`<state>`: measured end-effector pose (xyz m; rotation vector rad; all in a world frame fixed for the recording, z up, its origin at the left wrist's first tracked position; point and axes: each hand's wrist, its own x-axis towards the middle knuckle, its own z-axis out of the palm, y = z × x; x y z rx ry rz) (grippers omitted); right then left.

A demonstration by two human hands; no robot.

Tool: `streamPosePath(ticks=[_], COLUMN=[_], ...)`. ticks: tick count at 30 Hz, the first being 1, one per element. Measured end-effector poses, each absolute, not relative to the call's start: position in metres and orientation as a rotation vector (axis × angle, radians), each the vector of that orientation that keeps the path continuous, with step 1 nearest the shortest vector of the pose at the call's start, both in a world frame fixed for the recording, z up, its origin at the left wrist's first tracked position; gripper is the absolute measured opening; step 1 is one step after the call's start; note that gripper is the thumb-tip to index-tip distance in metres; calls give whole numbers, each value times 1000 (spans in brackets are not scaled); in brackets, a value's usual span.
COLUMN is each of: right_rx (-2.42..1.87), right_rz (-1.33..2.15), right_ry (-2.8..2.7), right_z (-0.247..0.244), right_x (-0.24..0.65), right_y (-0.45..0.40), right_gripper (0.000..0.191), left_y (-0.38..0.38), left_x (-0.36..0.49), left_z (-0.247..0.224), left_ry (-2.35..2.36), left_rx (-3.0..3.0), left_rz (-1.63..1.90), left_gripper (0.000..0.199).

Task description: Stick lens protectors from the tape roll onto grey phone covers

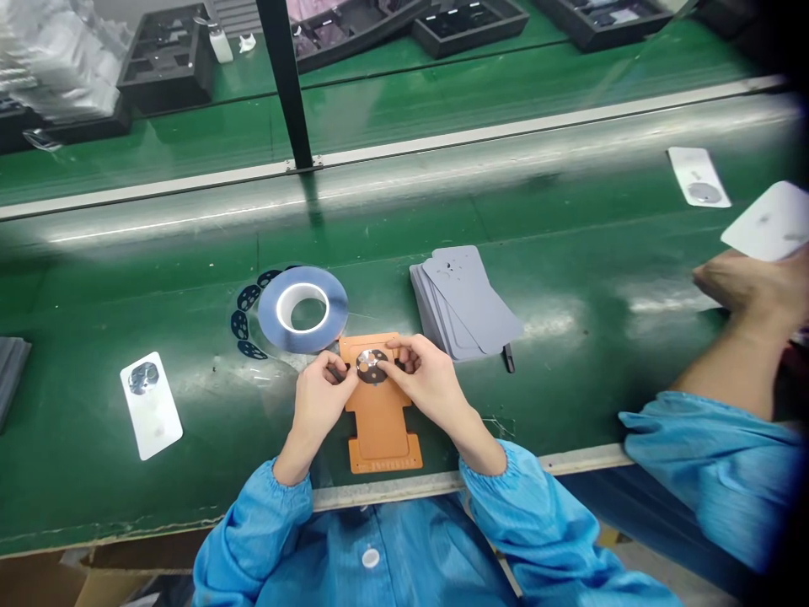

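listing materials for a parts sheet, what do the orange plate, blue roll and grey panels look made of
Orange plate: probably plastic, matte; its colour is even, without strong glare.
Blue roll: likely wound plastic film or tape, smooth-sided around a white core, perhaps plastic or card.
Grey panels: smooth, thin and dull-surfaced; coated glass or plastic are possible, but the look doesn't settle it.

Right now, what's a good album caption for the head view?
Left hand and right hand meet at a round dark piece over an orange holder.
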<state>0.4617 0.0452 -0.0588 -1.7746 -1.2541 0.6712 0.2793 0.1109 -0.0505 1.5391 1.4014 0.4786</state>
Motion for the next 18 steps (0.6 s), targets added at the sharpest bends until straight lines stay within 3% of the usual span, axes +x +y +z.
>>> streamPosePath(ticks=[11,18], right_rx=[-1733,-1770], right_rz=[757,600], right_ry=[-1150,-1422], right_z=[-72,-21], right_x=[459,489], right_y=[34,29], right_gripper=[17,19], left_y=[112,111], left_x=[277,276], left_z=[-52,-50], left_ry=[1380,1396], left_rx=[1577,1612], left_rz=[459,435], left_gripper=[16,13])
